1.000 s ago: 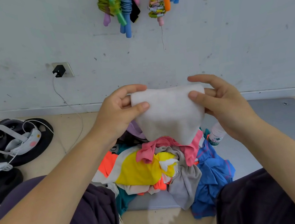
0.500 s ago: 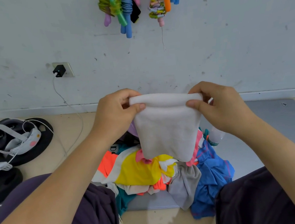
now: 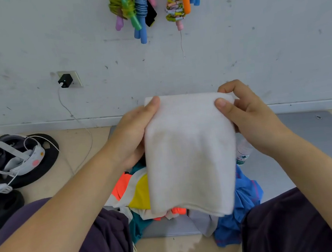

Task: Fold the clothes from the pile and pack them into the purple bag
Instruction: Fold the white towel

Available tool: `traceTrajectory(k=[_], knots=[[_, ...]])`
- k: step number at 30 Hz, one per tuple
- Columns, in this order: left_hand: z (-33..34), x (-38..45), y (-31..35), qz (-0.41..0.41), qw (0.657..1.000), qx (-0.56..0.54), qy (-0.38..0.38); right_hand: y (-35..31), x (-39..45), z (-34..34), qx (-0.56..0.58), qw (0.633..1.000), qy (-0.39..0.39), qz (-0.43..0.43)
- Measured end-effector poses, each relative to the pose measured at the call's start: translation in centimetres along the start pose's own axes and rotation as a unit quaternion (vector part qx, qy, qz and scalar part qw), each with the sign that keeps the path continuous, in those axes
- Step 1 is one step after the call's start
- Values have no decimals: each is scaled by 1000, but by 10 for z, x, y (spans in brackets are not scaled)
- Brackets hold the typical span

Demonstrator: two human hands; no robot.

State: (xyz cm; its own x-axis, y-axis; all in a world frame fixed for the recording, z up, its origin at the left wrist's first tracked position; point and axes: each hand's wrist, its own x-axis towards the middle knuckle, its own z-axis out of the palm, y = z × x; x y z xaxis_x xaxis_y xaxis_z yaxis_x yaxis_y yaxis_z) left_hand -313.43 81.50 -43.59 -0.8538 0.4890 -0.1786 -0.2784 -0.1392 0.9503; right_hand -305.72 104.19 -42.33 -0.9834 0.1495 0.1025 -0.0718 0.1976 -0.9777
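White cloth (image 3: 189, 154), already folded to a narrow panel, hangs from my hands above the pile (image 3: 139, 193) on the grey mat (image 3: 308, 151): left hand (image 3: 129, 138) and right hand (image 3: 249, 120) each pinch a top corner. I judge folding nearly finished; next comes packing, though no purple bag is in view.

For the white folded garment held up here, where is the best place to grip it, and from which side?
Grip the white garment at its two top corners, one from each side, as the left hand and right hand do. The top edge is a straight fold and the cloth hangs flat below it, so corner pinches likely keep it square.
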Motion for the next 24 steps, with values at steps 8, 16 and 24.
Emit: traceTrajectory(k=[8, 16, 24], knots=[[5, -2, -9, -20, 996, -22, -87, 7, 3, 0, 139, 988, -18, 66], [-3, 8, -11, 48, 981, 132, 136, 12, 3, -2, 61, 994, -71, 59], [-7, 4, -14, 103, 941, 321, -31, 14, 3, 2, -136, 983, -95, 80]])
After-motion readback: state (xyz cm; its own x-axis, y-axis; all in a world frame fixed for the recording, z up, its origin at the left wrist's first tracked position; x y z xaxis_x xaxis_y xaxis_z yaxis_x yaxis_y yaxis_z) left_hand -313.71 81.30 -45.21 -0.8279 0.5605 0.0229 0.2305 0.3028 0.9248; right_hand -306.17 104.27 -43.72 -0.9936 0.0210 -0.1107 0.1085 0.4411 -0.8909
